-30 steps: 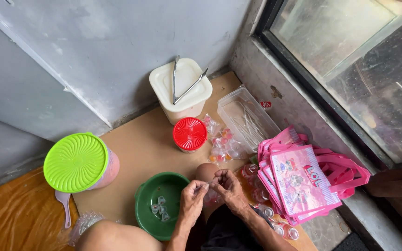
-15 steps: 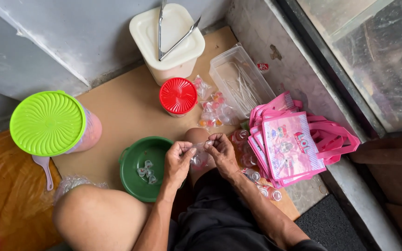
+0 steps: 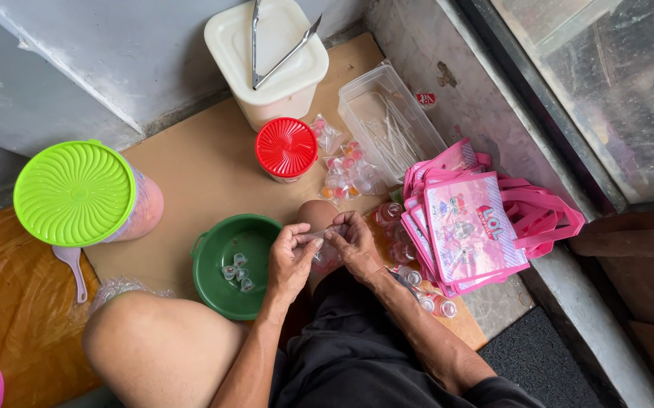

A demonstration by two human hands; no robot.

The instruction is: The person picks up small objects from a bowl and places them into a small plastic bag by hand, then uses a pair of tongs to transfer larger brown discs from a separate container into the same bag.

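Note:
I sit on the floor with both hands together over my right knee. My left hand [image 3: 290, 255] and my right hand [image 3: 354, 242] pinch a small clear plastic bag [image 3: 322, 245] between their fingertips. Just left of my hands stands a green bowl [image 3: 213, 266] with a few small clear pieces [image 3: 237, 271] in it. Small filled clear bags with coloured items [image 3: 348, 173] lie beyond my knee.
A red-lidded jar [image 3: 287, 146], a white bin with metal tongs [image 3: 274, 53] and a clear box of sticks [image 3: 390, 121] stand at the back. Pink printed bags [image 3: 472, 224] lie at right, small bottles [image 3: 425, 296] beneath them. A green-lidded container [image 3: 74, 193] sits left.
The view has tilted down and in, showing more of my legs. My hands stay together over the knee, working the small clear bag.

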